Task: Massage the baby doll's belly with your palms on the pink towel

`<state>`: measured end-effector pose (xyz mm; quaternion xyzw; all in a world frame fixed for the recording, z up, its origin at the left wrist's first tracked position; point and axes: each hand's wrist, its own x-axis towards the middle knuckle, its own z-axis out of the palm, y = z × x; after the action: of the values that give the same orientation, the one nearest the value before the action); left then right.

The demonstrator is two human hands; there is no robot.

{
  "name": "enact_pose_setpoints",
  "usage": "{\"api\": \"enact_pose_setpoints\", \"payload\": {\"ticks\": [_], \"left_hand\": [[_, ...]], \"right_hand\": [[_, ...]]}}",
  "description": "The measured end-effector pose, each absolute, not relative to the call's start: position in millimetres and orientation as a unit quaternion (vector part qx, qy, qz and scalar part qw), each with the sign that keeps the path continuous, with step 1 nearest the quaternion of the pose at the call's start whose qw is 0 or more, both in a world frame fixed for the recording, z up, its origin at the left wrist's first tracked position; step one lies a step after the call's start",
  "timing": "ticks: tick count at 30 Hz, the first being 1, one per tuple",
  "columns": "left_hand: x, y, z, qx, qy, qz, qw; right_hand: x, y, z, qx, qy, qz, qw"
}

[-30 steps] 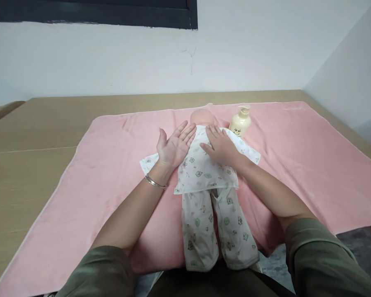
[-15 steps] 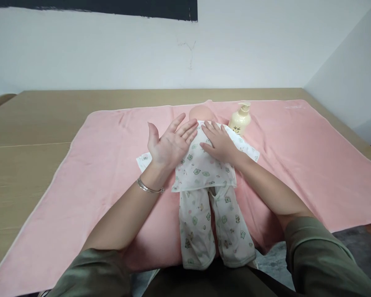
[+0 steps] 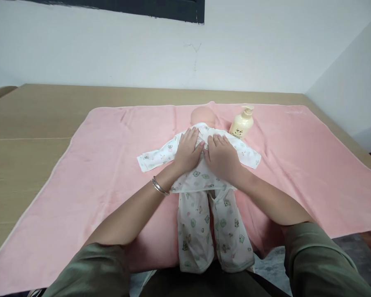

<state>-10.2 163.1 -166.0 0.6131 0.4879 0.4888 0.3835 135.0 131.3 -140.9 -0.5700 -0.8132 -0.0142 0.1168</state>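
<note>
A baby doll lies on the pink blanket, its bald head (image 3: pixel 203 116) at the far end and no face showing. It wears a white printed top (image 3: pixel 200 175) and matching trousers (image 3: pixel 195 231), with the sleeves spread out sideways. My left hand (image 3: pixel 188 152) rests flat on the left half of the doll's upper back, fingers stretched forward. On the right half lies my right hand (image 3: pixel 223 159), palm down with its fingers extended. The two thumbs nearly meet at the middle. Neither hand grips anything.
A cream pump bottle (image 3: pixel 241 123) leans by the doll's right-hand sleeve. The pink blanket (image 3: pixel 111 173) covers much of the wooden table (image 3: pixel 34 123) and hangs over its near edge. Behind stands a white wall (image 3: pixel 126 53).
My left hand has turned from palm up to palm down and now lies on the doll's back. My right hand has slid slightly nearer to me, still flat on the top.
</note>
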Motion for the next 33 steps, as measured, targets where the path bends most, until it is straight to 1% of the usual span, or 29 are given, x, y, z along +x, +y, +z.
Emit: {"api": "enact_pose_setpoints", "payload": {"ticks": [2,7,11,14,17,20,25,29,31,33], "left_hand": [[-4.7,157.9,-165.1,0.629,0.498,0.468,0.372],[2.5,141.1,-160.5,0.643,0.474,0.493,0.344],[-5.8,153.7,-158.4,0.633,0.510,0.456,0.362],[-8.0,160.5,-160.9,0.603,0.528,0.472,0.366],[-2.0,153.1,-165.5,0.622,0.511,0.504,0.313],[0.9,147.7,-167.7,0.656,0.494,0.498,0.279],[-6.7,159.0,-170.2,0.668,0.502,0.476,0.273],[-6.0,158.0,-173.0,0.671,0.495,0.494,0.246],[-6.5,157.8,-172.2,0.687,0.492,0.480,0.236],[-9.7,161.8,-170.7,0.695,0.489,0.466,0.248]], "right_hand": [[137.1,132.9,-138.0,-0.560,-0.821,-0.019,0.109],[148.7,164.2,-137.9,-0.576,-0.807,0.085,0.095],[141.6,151.0,-142.1,-0.592,-0.797,0.040,0.110],[136.5,135.7,-140.7,-0.563,-0.818,0.007,0.117],[139.6,144.4,-139.4,-0.564,-0.815,0.058,0.121],[142.8,160.3,-143.4,-0.588,-0.790,0.107,0.139],[139.8,161.1,-152.9,-0.587,-0.786,0.076,0.176],[146.0,168.4,-151.2,-0.577,-0.793,0.095,0.170],[148.4,170.4,-149.1,-0.579,-0.792,0.102,0.165],[146.8,164.3,-147.0,-0.581,-0.793,0.086,0.161]]}}
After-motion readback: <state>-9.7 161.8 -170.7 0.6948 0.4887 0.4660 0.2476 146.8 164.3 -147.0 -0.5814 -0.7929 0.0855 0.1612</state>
